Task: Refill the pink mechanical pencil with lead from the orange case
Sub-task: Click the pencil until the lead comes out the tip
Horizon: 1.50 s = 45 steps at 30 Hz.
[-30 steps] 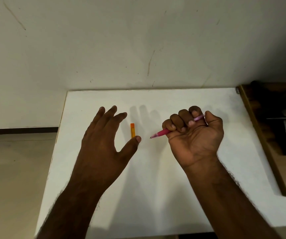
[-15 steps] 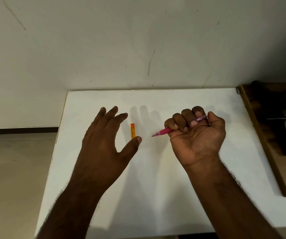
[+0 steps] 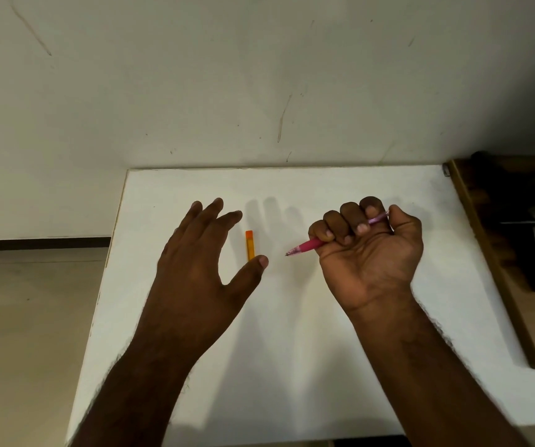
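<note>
Hands number two, both bare, over one white table with a smooth matte top. Furthest left, the left hand hovers with straight, spread fingers and grasps nothing; its thumb tip sits just at the near end of the single orange case, and whether they touch cannot be told. That case is a slim, flat plastic stick with a darker cap, lying on the table between the hands. To its right, the right hand is clenched in a fist around one pink pencil, a thin round barrel with its pointed tip aimed left toward the case.
</note>
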Each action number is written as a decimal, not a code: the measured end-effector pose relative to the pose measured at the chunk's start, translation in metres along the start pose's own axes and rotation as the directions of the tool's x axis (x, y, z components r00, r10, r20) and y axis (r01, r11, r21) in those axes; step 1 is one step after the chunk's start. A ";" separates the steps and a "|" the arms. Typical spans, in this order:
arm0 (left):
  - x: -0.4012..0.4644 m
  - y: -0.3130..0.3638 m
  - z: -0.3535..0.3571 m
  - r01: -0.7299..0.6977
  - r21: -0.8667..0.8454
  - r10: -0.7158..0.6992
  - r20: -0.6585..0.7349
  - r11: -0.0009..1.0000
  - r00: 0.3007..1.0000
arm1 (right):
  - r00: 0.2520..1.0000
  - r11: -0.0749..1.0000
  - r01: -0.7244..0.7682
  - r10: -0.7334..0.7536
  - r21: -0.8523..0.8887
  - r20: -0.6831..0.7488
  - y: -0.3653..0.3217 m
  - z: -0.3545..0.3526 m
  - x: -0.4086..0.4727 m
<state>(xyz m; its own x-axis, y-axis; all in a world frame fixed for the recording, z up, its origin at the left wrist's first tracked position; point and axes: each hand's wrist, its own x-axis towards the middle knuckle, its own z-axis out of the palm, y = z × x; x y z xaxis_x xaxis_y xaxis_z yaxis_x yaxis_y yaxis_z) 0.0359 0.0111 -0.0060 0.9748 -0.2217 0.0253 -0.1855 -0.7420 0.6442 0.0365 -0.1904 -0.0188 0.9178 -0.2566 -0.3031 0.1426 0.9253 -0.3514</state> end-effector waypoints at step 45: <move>0.002 -0.005 0.007 -0.012 0.235 0.006 0.027 0.972 1.000 | 0.999 1.000 -0.013 0.013 -0.001 0.039 -0.014 -0.003 0.002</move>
<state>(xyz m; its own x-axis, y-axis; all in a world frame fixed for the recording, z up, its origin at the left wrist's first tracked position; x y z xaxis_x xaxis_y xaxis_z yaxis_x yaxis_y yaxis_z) 0.0382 0.0096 -0.0150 0.9700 -0.2428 0.0083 -0.2209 -0.8673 0.4460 0.0347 -0.2052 -0.0173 0.9334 -0.2331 -0.2728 0.1300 0.9283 -0.3485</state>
